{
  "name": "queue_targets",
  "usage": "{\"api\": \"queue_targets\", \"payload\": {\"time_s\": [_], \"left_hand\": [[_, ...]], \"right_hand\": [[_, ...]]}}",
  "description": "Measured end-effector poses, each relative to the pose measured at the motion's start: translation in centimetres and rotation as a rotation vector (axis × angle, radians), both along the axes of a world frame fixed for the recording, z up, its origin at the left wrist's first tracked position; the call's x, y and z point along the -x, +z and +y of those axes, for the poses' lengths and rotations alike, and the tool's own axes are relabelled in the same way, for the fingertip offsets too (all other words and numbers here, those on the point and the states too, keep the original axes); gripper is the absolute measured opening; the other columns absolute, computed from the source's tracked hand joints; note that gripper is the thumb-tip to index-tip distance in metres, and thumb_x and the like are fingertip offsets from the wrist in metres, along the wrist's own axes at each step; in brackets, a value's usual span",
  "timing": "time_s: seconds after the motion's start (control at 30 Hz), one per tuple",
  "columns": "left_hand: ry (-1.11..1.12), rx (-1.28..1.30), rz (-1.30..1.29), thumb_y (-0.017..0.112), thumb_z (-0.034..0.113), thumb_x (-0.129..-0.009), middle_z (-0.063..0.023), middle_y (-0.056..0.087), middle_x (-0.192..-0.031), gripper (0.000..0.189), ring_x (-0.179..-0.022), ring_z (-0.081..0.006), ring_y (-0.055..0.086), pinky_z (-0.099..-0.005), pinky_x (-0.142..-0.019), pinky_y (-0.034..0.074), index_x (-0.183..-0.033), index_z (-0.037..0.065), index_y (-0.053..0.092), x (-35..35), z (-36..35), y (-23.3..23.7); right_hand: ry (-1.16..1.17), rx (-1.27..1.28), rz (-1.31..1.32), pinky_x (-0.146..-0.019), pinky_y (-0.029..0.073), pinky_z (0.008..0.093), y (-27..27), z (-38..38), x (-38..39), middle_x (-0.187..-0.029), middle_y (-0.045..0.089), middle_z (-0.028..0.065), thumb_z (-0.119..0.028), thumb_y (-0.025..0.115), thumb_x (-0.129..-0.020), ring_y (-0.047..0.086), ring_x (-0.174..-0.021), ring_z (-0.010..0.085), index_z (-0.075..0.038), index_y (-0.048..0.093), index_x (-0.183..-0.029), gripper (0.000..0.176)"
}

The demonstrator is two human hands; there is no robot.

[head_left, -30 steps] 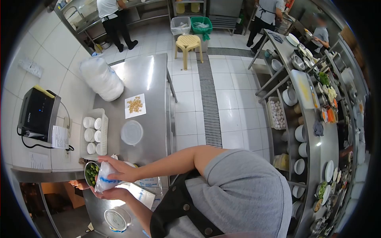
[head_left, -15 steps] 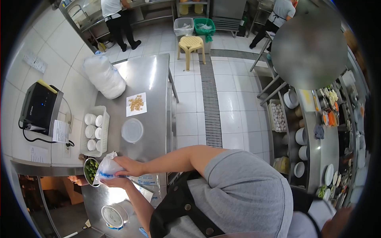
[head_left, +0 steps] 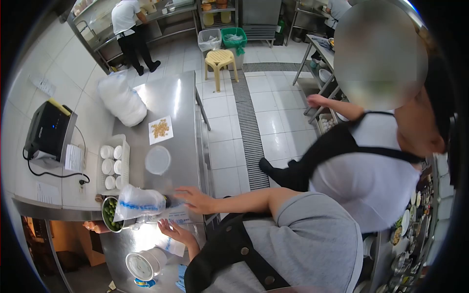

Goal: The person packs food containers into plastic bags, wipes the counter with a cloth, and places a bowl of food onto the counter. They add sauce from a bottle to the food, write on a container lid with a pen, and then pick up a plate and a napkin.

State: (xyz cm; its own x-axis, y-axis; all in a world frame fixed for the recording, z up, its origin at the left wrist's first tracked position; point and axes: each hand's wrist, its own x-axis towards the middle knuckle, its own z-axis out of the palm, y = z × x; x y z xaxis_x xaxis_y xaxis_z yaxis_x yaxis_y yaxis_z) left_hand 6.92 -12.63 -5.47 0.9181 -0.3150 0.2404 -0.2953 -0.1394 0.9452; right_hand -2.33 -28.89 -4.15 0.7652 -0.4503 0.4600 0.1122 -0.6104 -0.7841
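A clear plastic package (head_left: 141,202) with a blue printed band lies on the steel counter, against the bowl of small green fruit (head_left: 111,215). My right hand (head_left: 194,200) is just right of the package, fingers stretched out and slightly blurred. Below it, my left hand (head_left: 177,231) is open with its fingers spread. Neither hand appears to hold anything. Flat plastic packaging with blue print (head_left: 173,215) lies between my hands. Nearer me stands a white lidded tub (head_left: 145,263).
On the counter are a round lid (head_left: 158,160), paper with brown bits (head_left: 160,130), a basket (head_left: 125,161) of white containers and a large white bundle (head_left: 122,100). A co-worker (head_left: 361,171) stands close at right. A yellow stool (head_left: 220,57) stands beyond.
Both hands have let go of the clear package and drawn back right; it now rests by the bowl. A co-worker has come in close at right. The view has shifted slightly.
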Motion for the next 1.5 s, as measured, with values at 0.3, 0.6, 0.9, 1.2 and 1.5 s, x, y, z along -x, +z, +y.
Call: {"api": "queue_targets", "payload": {"time_s": [0.3,0.6,0.9,1.2,1.5], "left_hand": [[-0.538,-0.09,-0.139,0.057,0.0,-0.097,-0.0109,0.068,-0.087,0.013,-0.073,-0.0193,0.067,-0.0284,-0.064,0.053,-0.105,-0.002,0.067,3.7,7.2,2.5],[-0.378,-0.196,-0.198,0.065,0.004,-0.093,-0.0131,0.063,-0.073,0.004,-0.06,-0.0264,0.061,-0.0346,-0.056,0.047,-0.095,0.002,0.069,5.4,18.9,4.1],[0.275,-0.802,-0.274,0.074,0.015,-0.086,-0.0217,0.054,-0.118,0.042,-0.106,-0.038,0.055,-0.0446,-0.092,0.046,-0.125,0.006,0.064,3.2,37.7,0.1],[0.16,-0.66,-0.295,0.058,0.002,-0.089,-0.0233,0.059,-0.108,0.038,-0.102,-0.0385,0.058,-0.0444,-0.088,0.048,-0.127,0.001,0.062,5.2,37.6,-2.8],[0.163,-0.522,-0.077,0.065,0.009,-0.088,-0.0162,0.061,-0.1,0.021,-0.095,-0.0349,0.062,-0.0427,-0.082,0.051,-0.109,0.004,0.068,6.7,40.5,-3.7]], "right_hand": [[0.032,0.146,0.151,-0.107,0.036,0.0468,-0.5,5.4,4.7,-0.134,0.055,0.0117,-0.005,0.066,-0.084,0.049,-0.126,0.034,-0.012,0.058,-0.13,0.047],[0.585,0.21,0.327,-0.103,0.04,0.0436,-3.6,17.6,7.4,-0.116,0.064,0.0064,-0.007,0.065,-0.087,0.057,-0.115,0.0284,-0.01,0.063,-0.112,0.025],[0.647,0.09,0.286,-0.09,0.05,0.0439,-5.2,27.1,7.3,-0.103,0.065,0.0129,-0.011,0.063,-0.09,0.062,-0.101,0.033,-0.008,0.062,-0.118,0.028],[0.673,0.473,0.783,-0.065,0.054,0.0529,-2.2,36.8,-1.9,-0.085,0.071,0.0207,-0.019,0.065,-0.089,0.07,-0.075,0.0401,-0.001,0.027,-0.155,0.078],[0.66,0.344,0.488,-0.063,0.049,0.0462,-4.6,35.0,-2.1,-0.076,0.064,0.0187,-0.017,0.075,-0.082,0.064,-0.071,0.0392,-0.003,0.059,-0.091,0.023]]}}
